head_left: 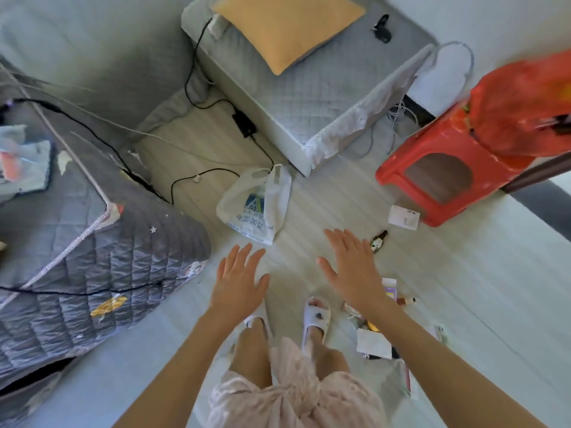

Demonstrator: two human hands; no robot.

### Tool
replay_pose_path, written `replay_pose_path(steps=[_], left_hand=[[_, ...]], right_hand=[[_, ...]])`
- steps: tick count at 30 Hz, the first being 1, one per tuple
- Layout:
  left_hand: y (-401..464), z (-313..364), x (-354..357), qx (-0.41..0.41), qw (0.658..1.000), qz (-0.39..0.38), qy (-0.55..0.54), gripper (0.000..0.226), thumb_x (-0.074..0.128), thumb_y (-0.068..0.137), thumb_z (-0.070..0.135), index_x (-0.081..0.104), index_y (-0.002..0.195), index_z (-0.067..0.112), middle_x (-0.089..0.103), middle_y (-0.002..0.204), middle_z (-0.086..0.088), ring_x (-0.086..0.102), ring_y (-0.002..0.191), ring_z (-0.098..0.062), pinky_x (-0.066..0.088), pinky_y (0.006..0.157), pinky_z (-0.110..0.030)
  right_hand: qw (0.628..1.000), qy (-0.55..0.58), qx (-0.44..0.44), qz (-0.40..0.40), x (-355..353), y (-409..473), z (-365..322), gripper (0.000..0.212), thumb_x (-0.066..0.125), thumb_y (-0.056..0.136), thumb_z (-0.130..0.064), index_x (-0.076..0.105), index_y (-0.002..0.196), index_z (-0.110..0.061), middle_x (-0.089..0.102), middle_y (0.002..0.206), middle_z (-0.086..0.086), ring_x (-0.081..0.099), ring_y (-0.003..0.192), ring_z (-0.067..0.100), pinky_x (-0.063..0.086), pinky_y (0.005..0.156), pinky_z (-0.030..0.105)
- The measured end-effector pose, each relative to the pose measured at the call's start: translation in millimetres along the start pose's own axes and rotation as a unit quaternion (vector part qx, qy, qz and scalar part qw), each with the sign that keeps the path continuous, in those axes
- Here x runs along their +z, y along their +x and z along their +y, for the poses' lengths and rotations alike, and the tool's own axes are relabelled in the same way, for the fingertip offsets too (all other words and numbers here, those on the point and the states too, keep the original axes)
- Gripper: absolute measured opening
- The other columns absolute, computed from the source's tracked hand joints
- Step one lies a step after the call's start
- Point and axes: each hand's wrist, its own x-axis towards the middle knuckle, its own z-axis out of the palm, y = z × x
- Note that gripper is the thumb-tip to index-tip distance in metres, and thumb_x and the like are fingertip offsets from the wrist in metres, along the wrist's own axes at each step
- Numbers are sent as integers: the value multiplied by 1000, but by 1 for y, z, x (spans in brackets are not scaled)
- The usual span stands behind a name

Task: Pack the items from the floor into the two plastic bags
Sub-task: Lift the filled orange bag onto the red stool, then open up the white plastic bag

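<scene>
A white plastic bag with blue print lies on the pale floor ahead of me. A red plastic bag sits on the red stool at the right. My left hand and my right hand are stretched out flat above the floor, fingers straight, holding nothing. A small dark bottle lies just right of my right hand. A white paper slip lies near the stool. Several small packets and papers are scattered by my right foot, partly hidden by my right forearm.
A grey quilted bed fills the left side. A grey mattress with a yellow pillow lies ahead. Black cables and a power adapter run across the floor between them. My feet in white slippers stand below my hands.
</scene>
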Motion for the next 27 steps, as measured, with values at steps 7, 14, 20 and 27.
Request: replay_pose_path(steps=[7,14,20,27], left_hand=[[113,-66,37,91,987,-106,81,75,16,78,55,39,138,16,34,147,-12,26,138,-31,25,109,-46],[259,-184,186,71,988,-123,61,53,45,94,31,28,142,17,30,149,-5,25,138,-20,24,112,-34],[366,-264,367,6,996,-84,27,58,50,92,32,29,141,10,35,146,-10,31,134,-26,27,110,-37],[472,-269,468,-170,979,-10,-110,88,65,82,38,13,143,4,39,138,-23,38,127,-37,36,103,-47]], right_hand=[[999,-2,40,21,64,92,-8,57,35,97,-39,18,147,-18,22,154,6,12,145,21,3,117,45],[999,-28,44,-10,254,234,42,58,27,98,-41,8,148,-19,15,156,4,7,145,19,0,119,42],[995,-87,14,-43,431,329,123,60,28,98,-41,3,148,-20,9,158,3,3,146,19,-3,117,43],[994,-107,23,9,501,379,185,61,29,97,-42,5,148,-21,11,157,3,5,146,18,1,119,40]])
